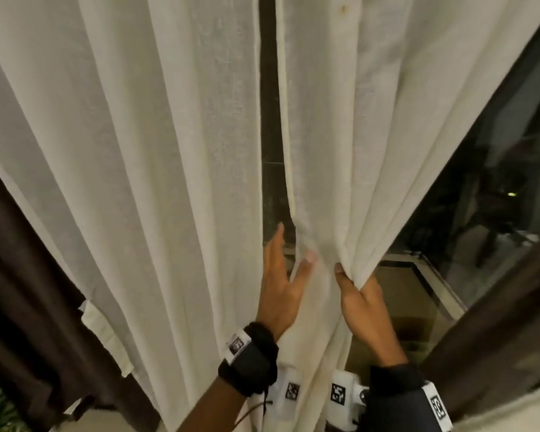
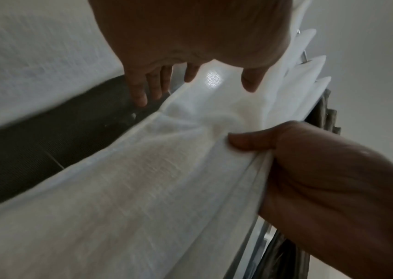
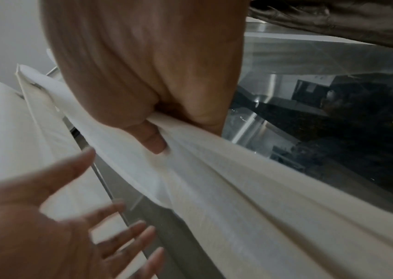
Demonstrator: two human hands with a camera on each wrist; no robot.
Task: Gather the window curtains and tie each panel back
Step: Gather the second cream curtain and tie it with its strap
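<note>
Two white sheer panels hang with a dark gap between them. The left panel (image 1: 138, 151) hangs loose. Beside the inner edge of the right panel (image 1: 371, 135), my left hand (image 1: 286, 266) is open with fingers spread and its thumb on the front of the cloth. My right hand (image 1: 356, 288) grips a bunch of gathered folds of that panel, its fingers hidden behind the fabric. In the left wrist view the spread left hand (image 2: 190, 79) hovers over the right panel (image 2: 143, 179). In the right wrist view the right hand (image 3: 155, 128) clutches the fold (image 3: 238, 188).
Dark brown drapes hang at the far left (image 1: 19, 291) and far right (image 1: 496, 322). Bare window glass (image 1: 496, 182) shows dark beyond the pulled-in right panel. A white fabric strip (image 1: 106, 338) dangles at the left panel's outer edge.
</note>
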